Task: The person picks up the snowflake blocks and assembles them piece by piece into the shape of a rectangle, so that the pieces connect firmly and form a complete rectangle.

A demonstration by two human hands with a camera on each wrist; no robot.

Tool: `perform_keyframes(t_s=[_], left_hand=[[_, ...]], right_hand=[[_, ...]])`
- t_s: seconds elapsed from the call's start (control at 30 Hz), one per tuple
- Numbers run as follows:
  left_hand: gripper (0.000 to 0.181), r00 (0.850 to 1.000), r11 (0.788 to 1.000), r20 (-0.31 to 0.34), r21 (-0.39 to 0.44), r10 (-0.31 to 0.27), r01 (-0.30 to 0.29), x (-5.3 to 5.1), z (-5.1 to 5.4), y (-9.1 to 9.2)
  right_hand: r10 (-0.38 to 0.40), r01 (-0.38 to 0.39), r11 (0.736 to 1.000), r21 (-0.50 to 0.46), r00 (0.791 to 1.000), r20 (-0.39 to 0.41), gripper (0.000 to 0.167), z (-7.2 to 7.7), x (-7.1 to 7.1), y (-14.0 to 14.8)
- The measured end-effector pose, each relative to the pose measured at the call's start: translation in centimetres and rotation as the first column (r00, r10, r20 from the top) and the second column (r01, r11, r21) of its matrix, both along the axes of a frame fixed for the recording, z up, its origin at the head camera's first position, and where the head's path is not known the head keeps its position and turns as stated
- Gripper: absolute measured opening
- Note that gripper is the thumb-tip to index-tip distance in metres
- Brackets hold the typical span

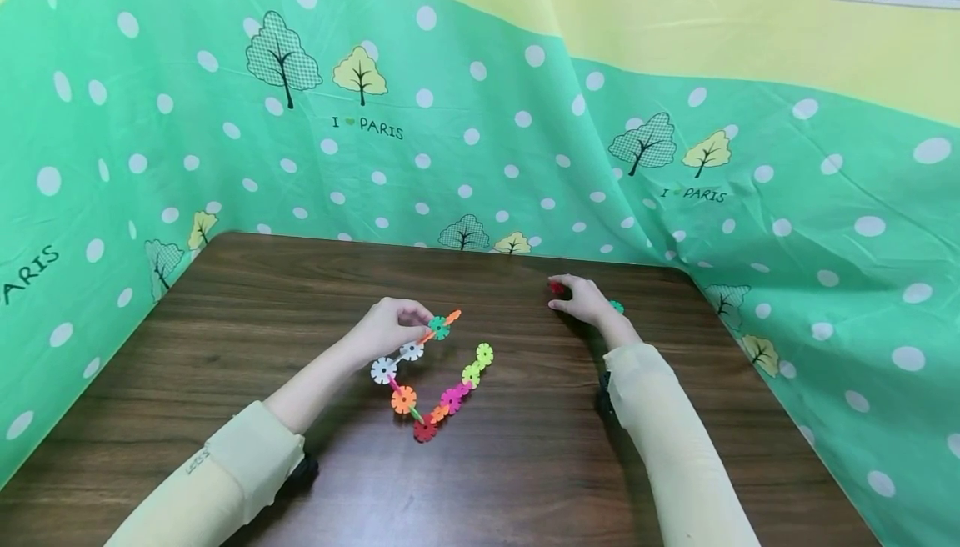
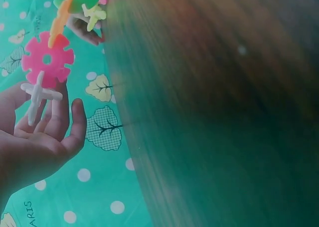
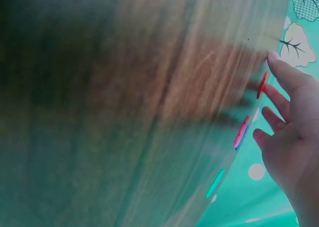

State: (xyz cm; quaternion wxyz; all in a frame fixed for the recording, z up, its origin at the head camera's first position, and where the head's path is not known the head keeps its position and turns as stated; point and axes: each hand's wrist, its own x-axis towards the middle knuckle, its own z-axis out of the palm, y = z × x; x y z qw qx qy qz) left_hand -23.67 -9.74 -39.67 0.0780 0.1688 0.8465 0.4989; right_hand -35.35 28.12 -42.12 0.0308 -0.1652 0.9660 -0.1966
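Note:
In the head view my left hand (image 1: pixel 392 328) pinches one end of a chain of notched plastic discs, close to an orange and a green disc (image 1: pixel 439 328). The chain curves below it through white, orange and red to magenta and lime discs (image 1: pixel 471 376). The left wrist view shows a pink disc (image 2: pixel 47 60) and a white one (image 2: pixel 41 95) by the fingers. At the far right, my right hand (image 1: pixel 581 301) is over a red disc (image 1: pixel 556 288). In the right wrist view a fingertip touches that red disc (image 3: pixel 262 85), with the thumb apart from it.
A green disc (image 1: pixel 617 306) lies beside the right wrist. The right wrist view also has a pink disc (image 3: pixel 241 131) over a blue one near the right hand. The brown wood-grain table (image 1: pixel 525 489) ends at a green dotted curtain (image 1: pixel 450 138).

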Motion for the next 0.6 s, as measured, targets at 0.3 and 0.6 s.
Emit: perform_keyframes(t_s=[0.3, 0.6], left_hand=[[0.016, 1.0, 1.0, 0.024, -0.017, -0.012, 0.012, -0.68, -0.02, -0.24], [0.015, 0.996, 0.999, 0.071, 0.013, -0.047, 0.047, -0.97, 0.42, -0.54]], right_hand=[[-0.006, 0.005, 1.0, -0.026, 0.999, -0.035, 0.034, -0.31, -0.05, 0.31], [0.007, -0.009, 0.998, -0.064, 0.999, -0.031, 0.028, -0.24, 0.14, 0.08]])
